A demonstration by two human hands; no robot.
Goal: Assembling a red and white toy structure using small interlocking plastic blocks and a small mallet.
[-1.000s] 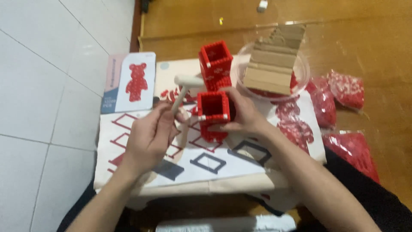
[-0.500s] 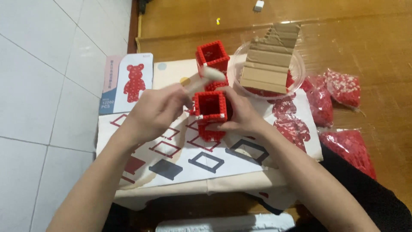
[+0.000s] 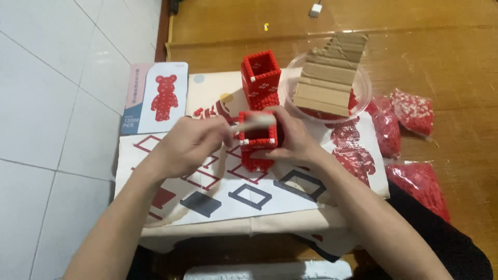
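A view from above of 2 bare hands working over a printed instruction sheet (image 3: 244,192). The right hand (image 3: 293,140) is closed around a small hollow square tower of tiny red bricks (image 3: 258,140), gripping its right wall and steadying it upright on the sheet. The left hand (image 3: 189,145) sits just left of the tower, fingers pinched on a pale, blurred stick-shaped tool (image 3: 254,122) whose tip lies across the tower's open top.

The tower's walls are studded and bumpy, with white bricks at the corners. Just behind it stands a second, taller red brick tower (image 3: 261,78), also hollow and square, flecked with white. To the right, a round clear plastic bowl (image 3: 363,83) holds red pieces under flat strips of brown cardboard (image 3: 329,78). Clear bags of red bricks (image 3: 415,111) lie on the wooden floor (image 3: 446,52) at right. A flat card showing a red bear (image 3: 155,98) lies at upper left, beside white floor tiles (image 3: 52,103).
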